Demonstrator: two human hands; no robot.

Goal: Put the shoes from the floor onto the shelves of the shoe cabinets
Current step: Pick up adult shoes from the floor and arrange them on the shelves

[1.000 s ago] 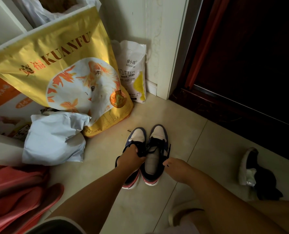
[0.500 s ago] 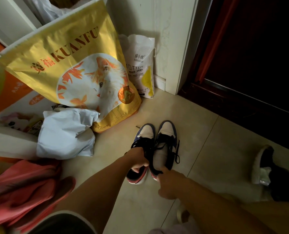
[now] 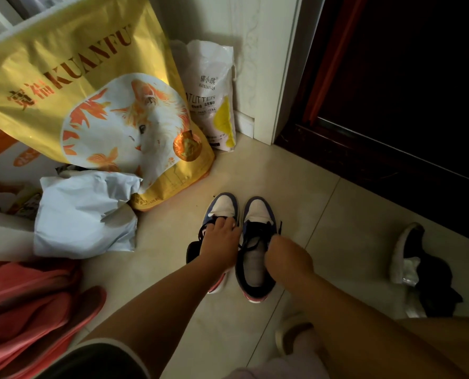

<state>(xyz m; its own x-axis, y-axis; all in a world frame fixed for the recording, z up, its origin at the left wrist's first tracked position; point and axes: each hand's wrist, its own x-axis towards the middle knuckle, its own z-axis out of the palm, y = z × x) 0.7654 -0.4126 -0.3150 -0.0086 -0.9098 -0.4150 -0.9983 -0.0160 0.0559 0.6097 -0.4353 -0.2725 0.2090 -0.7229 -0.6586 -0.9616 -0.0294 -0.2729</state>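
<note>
Looming over the beige tile floor (image 3: 337, 214), a large yellow cat-printed feed bag (image 3: 91, 86) stands near the blue-white-black left sneaker (image 3: 223, 206) and its matching right sneaker (image 3: 258, 212). The left hand (image 3: 219, 242) and right hand (image 3: 285, 255) each curl fingers around one shoe's opening. The loose black laces (image 3: 279, 227) might snag, or a shallow hold could drop a shoe.

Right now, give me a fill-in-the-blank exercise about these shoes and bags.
1. The sneakers have ____ toe caps.
2. The left hand and right hand each grip ____ sneaker.
3. The big bag beyond the sneakers is ____.
4. Its picture shows a ____.
Missing words: white; one; yellow; cat.
</note>
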